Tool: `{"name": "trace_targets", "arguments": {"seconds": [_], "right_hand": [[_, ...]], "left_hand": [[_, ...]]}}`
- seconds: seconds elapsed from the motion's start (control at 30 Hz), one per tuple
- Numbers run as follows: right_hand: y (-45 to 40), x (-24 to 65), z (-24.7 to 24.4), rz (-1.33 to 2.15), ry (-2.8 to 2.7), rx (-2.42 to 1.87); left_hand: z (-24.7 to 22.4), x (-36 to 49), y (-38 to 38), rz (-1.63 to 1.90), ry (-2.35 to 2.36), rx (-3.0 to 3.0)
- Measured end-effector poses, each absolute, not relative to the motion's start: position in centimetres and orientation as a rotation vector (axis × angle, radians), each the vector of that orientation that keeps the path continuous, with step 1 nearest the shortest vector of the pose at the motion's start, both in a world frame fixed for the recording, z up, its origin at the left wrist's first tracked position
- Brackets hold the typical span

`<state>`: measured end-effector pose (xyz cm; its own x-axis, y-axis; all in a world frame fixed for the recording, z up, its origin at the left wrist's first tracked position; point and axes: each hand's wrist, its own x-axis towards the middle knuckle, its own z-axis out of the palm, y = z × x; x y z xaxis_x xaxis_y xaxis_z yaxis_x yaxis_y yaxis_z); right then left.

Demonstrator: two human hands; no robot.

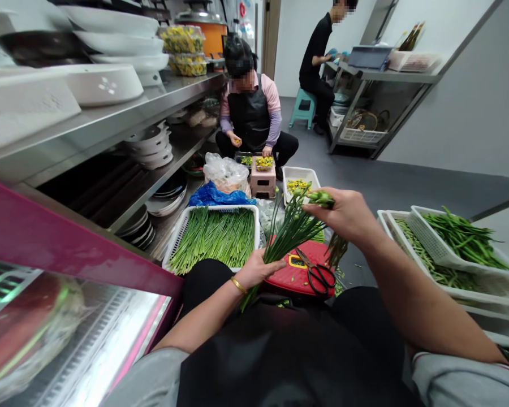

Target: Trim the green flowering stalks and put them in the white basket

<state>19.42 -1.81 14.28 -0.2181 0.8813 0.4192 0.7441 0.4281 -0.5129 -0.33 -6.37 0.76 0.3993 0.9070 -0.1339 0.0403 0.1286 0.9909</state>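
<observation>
A bundle of green flowering stalks [289, 230] slants up and right from my left hand [258, 270], whose fingers wrap round its lower stems. My right hand [345, 215] pinches a small cluster of green buds [321, 198] at the bundle's upper right. Wilted stalks [336, 249] hang just below that hand. Under the bundle is a red stool top [288, 281], with black-handled scissors [318, 274] lying on its right part. A white basket [258, 226] of neatly laid green stalks [218, 237] stands to the left.
White baskets [428, 268] with green beans and peppers stand at the right. Ahead, a person [254, 107] handles yellow flowers beside a white tray [318, 180]. Another person [318, 62] sits at a metal table [407, 76]. Metal shelves [110, 124] with dishes line the left.
</observation>
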Motion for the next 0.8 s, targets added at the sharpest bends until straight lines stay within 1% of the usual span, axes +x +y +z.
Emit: {"name": "trace_targets", "arguments": {"seconds": [0.17, 0.63, 0.7, 0.8], "right_hand": [[-0.4, 19.5, 13.5, 0.446, -2.071, -1.401], [-0.3, 20.6, 14.3, 0.113, -1.758, -1.352], [-1.3, 20.3, 14.4, 0.111, -1.741, -1.310], [-2.6, 19.6, 13.9, 0.230, -1.858, -1.264]], "left_hand": [[0.8, -0.3, -6.4, 0.804, 0.972, 1.290], [1.1, -0.3, -6.2, 0.804, 0.943, 1.278], [1.0, -0.3, -6.1, 0.811, 0.966, 1.286], [0.7, -0.1, -5.9, 0.803, 0.976, 1.284]]}}
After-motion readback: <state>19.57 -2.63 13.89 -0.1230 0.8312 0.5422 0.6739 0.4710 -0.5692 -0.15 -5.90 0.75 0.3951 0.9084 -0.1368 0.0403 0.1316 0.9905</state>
